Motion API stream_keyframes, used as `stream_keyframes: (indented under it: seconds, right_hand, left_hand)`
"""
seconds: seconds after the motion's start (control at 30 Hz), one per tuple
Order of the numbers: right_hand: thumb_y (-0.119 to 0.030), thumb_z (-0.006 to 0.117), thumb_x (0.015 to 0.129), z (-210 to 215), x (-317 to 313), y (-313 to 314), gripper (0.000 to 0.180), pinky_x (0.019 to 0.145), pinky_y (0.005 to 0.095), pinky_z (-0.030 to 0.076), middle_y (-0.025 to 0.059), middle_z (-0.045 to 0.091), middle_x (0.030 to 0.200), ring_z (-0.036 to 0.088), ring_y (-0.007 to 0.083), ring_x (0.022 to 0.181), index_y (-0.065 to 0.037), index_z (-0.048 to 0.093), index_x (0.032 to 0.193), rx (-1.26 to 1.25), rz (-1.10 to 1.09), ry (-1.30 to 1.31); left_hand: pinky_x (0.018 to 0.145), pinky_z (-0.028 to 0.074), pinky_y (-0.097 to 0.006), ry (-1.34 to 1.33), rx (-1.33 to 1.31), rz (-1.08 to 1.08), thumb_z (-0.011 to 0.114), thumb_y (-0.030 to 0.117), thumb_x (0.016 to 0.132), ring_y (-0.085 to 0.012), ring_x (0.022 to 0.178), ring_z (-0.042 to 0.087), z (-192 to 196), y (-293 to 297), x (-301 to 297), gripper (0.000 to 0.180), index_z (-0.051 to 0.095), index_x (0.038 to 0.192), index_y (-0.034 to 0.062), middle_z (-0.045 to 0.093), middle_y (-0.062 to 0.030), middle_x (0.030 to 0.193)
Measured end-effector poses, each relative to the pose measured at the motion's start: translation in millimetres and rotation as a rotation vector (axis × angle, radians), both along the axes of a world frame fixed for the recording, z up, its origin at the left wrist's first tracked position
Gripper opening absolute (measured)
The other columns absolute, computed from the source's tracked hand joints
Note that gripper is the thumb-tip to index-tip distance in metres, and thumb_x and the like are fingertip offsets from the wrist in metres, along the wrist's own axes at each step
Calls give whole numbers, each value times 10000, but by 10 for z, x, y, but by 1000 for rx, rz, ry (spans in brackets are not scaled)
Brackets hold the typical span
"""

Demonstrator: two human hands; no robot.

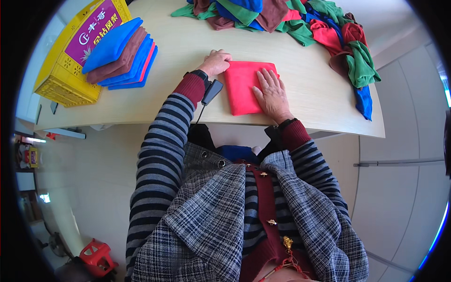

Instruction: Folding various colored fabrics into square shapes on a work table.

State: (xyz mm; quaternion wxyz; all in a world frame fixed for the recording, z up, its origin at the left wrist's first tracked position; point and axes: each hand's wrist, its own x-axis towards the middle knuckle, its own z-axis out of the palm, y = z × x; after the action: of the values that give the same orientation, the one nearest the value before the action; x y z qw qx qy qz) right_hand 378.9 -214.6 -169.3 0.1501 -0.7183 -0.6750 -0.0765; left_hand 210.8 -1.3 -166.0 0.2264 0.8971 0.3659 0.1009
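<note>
A red cloth (242, 89), folded into a neat rectangle, lies flat near the front edge of the table. My right hand (273, 95) rests on its right part, palm down with fingers stretched out. At the cloth's upper left corner is my left hand (216, 63), its fingers curled in against the edge. Whether a bit of cloth sits between those fingers is hidden. Left of my hands, a stack of folded cloths (123, 58) in blue, brown and red leans against a yellow box.
The yellow box (70, 80) with a purple panel stands at the table's left end. A loose heap of green, blue, red and brown cloths (300, 30) spreads along the far right, one blue piece (362, 103) hanging over the edge. A red stool (97, 256) is on the floor.
</note>
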Motion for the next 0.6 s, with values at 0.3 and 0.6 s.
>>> stream_keyframes:
  seconds: [0.3, 0.6]
  right_hand:
    - [-466, 433, 1033, 31, -12, 16, 614, 1213, 460, 229, 139, 381, 1583, 301, 308, 1489, -83, 416, 1513, -19, 29, 15]
    - [-457, 441, 1029, 11, 20, -23, 608, 1216, 462, 222, 127, 381, 1587, 300, 298, 1492, -93, 419, 1515, -9, 9, 8]
  left_hand:
    - [980, 426, -463, 166, 425, -34, 550, 98, 806, -261, 1193, 508, 99, -70, -149, 227, 688, 986, 90, 614, -26, 1204]
    - [1140, 328, -506, -292, 489, -101, 553, 311, 979, -344, 1361, 437, 94, -1304, -34, 435, 594, 1284, 4, 534, -184, 1400]
